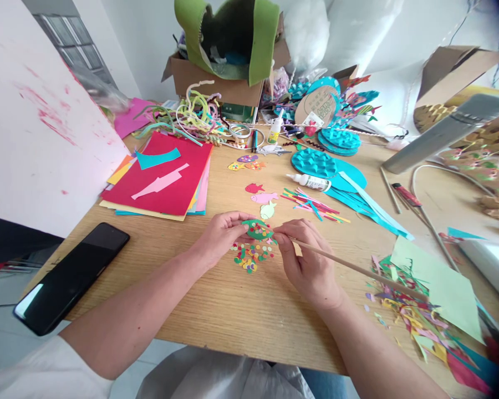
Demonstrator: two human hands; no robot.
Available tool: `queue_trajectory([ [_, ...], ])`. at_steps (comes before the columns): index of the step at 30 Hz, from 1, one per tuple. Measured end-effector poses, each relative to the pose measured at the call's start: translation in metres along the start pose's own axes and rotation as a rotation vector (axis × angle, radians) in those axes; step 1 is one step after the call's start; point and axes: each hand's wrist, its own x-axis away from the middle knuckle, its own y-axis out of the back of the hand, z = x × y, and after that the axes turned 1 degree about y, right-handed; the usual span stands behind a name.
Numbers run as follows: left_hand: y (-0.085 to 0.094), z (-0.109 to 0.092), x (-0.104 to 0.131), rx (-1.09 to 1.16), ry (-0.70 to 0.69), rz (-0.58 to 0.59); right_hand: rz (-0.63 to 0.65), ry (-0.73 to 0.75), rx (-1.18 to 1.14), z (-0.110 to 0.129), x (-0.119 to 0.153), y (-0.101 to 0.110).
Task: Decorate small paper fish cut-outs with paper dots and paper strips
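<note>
My left hand [227, 235] pinches the left end of a green paper fish [255, 229] dotted with small coloured circles. Closed round a thin wooden stick [349, 266], my right hand [305, 257] has the stick's tip at the fish's surface. Loose paper dots [249, 257] lie on the table just below the fish. Beyond it are a pale green fish [268, 210], a pink fish [264, 197] and a red fish [254, 188]. Several thin paper strips [310, 205] lie to their right.
Coloured paper sheets [162, 183] are stacked at left, near a phone [72, 277] at the table's edge. Glue bottles [311, 182] and blue discs [316, 163] stand or lie beyond. Paper scraps [432, 327] and a light green sheet [441, 285] are at right.
</note>
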Motion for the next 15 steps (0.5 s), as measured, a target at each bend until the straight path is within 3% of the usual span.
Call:
queue_trajectory([
  [15, -0.0007, -0.0016, 0.0002, 0.045, 0.031, -0.005, -0.044, -0.104, -0.055, 0.0009, -0.0004, -0.0014],
])
